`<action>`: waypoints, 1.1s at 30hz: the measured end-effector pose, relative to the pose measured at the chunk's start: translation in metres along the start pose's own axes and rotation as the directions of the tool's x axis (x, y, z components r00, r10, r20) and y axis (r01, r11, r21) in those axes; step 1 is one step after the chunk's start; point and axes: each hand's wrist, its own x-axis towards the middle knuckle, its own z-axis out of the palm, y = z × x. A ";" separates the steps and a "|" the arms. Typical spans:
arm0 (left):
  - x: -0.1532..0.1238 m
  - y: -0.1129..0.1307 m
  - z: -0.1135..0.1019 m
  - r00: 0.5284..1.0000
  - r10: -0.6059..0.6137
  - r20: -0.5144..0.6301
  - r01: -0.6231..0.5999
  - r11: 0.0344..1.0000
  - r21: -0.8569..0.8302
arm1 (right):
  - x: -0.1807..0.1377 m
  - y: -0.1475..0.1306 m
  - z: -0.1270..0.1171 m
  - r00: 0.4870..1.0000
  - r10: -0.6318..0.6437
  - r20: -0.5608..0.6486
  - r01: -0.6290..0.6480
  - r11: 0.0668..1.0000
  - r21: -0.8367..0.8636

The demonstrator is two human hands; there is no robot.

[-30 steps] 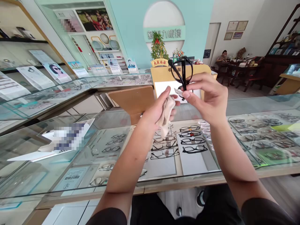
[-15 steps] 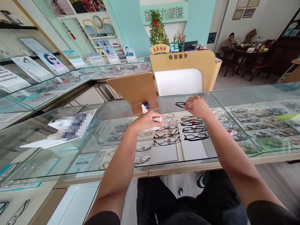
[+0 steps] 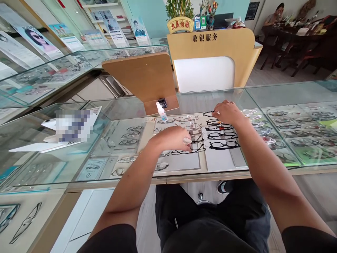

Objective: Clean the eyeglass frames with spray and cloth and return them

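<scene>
My right hand [image 3: 228,111] is closed at the far end of a column of black eyeglasses, its fingers on a dark pair of eyeglasses [image 3: 209,114] that they partly cover. A small white bit shows at its fingertips. Nearer me in that column lie several black-framed eyeglasses [image 3: 224,144]. My left hand [image 3: 172,137] is curled palm down over the neighbouring rows, with something small and whitish [image 3: 187,141] at its fingers; its kind is unclear. Close to it is a pair of thin dark eyeglasses [image 3: 195,149]. Beyond the left hand stands a white spray bottle [image 3: 162,113].
The glass display counter [image 3: 126,105] spans the front. A brown board [image 3: 147,79] stands upright at its far edge, with a small black box [image 3: 162,102] by it. An opened white carton [image 3: 89,128] lies at left. A cashier desk [image 3: 210,45] and a seated person [image 3: 275,17] are farther back.
My left hand has come nearer and slightly right, uncovering the spray bottle. The right hand has shifted a little right with the dark eyeglasses. The view has tilted down.
</scene>
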 end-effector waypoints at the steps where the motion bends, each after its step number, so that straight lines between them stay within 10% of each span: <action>1: 0.001 -0.001 0.003 1.000 0.010 -0.013 -0.010 1.000 -0.009 | 0.001 0.001 0.002 1.000 -0.004 -0.010 0.004 1.000 0.004; 10: 0.004 -0.006 0.009 0.992 0.116 -0.043 -0.122 0.977 -0.176 | -0.003 -0.005 -0.009 0.997 -0.006 -0.078 0.010 0.999 0.050; 16: -0.007 -0.020 -0.024 0.927 0.316 0.202 -0.236 0.910 -0.341 | -0.009 -0.013 -0.027 0.966 0.026 -0.256 0.034 0.973 0.229; 20: -0.002 -0.023 -0.027 0.904 0.415 -0.101 -0.388 0.699 -0.600 | -0.013 -0.024 -0.036 0.966 0.024 -0.259 0.075 0.927 0.368; 25: 0.017 -0.017 -0.006 0.815 0.073 -0.575 -0.560 0.351 -0.750 | -0.025 -0.046 -0.049 0.969 -0.104 -0.224 0.221 0.769 0.599; 33: 0.029 -0.015 0.007 0.692 -0.169 -0.701 -0.592 0.422 -0.686 | -0.041 -0.101 -0.054 0.951 -0.186 -0.245 0.281 0.201 0.938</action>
